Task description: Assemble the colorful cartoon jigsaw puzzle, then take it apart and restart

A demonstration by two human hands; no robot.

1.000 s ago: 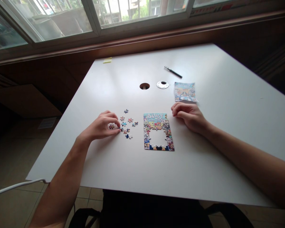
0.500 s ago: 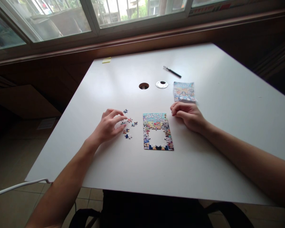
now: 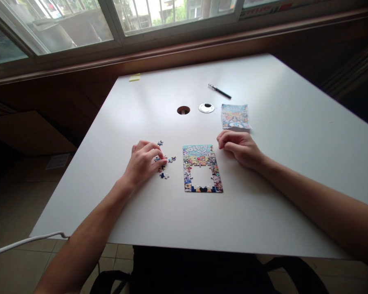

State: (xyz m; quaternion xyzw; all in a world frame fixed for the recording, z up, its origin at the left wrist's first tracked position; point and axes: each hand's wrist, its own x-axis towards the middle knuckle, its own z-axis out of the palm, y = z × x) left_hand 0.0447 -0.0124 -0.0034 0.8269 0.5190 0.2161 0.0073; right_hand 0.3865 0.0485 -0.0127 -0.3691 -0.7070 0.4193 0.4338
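Note:
A small colourful jigsaw puzzle (image 3: 202, 155) lies on the white table (image 3: 263, 204), with a white gap in its middle. Left of it lie several loose puzzle pieces (image 3: 167, 161). My left hand (image 3: 142, 161) rests over those pieces, fingers curled and fingertips pinching at one of them. My right hand (image 3: 241, 147) lies on the table just right of the puzzle's top corner, fingers curled in a loose fist with nothing visible in it.
A printed picture card (image 3: 234, 115) lies beyond my right hand. Farther back are a black pen (image 3: 219, 91), a silver grommet cap (image 3: 206, 108), an open cable hole (image 3: 183, 110) and a yellow sticky note (image 3: 134, 77). A window runs along the far wall.
My left hand has moved right, from the left edge of the loose pieces onto the middle of them. My right hand has stayed put.

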